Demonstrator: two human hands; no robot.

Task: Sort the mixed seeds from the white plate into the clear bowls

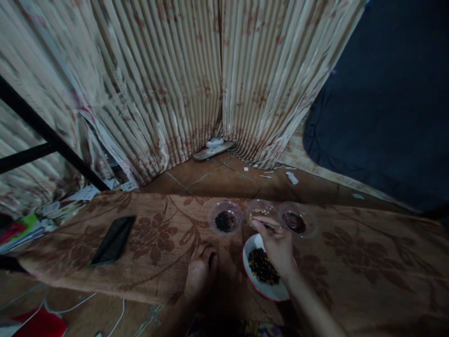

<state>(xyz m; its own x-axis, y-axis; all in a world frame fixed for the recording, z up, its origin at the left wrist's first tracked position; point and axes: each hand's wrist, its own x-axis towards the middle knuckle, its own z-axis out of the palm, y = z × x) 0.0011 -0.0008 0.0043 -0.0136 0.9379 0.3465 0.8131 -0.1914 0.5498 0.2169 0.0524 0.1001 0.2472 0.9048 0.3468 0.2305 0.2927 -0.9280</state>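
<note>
My right hand (pixel 277 243) reaches over a white bowl (pixel 257 242) with a red rim, its thumb and fingertips pinched together at the middle clear plastic cup (pixel 253 206). What the pinch holds is too small to make out. Yellow kernels (pixel 257 213) lie in that cup. Mixed dark and yellow grains (pixel 263 267) fill part of the bowl. To the left, a second clear cup holds black beans (pixel 223 222); to the right, a third cup holds dark red beans (pixel 294 222). My left hand (pixel 201 271) rests on the brown cloth with curled fingers, left of the bowl, nothing visible in it.
A patterned brown cloth (pixel 354 262) covers the low table. A black phone (pixel 113 240) lies at its left. Beyond are a tiled floor with scraps, a skateboard (pixel 213 150) and striped curtains (pixel 182 84). White cables and a black metal frame (pixel 52 138) are on the left.
</note>
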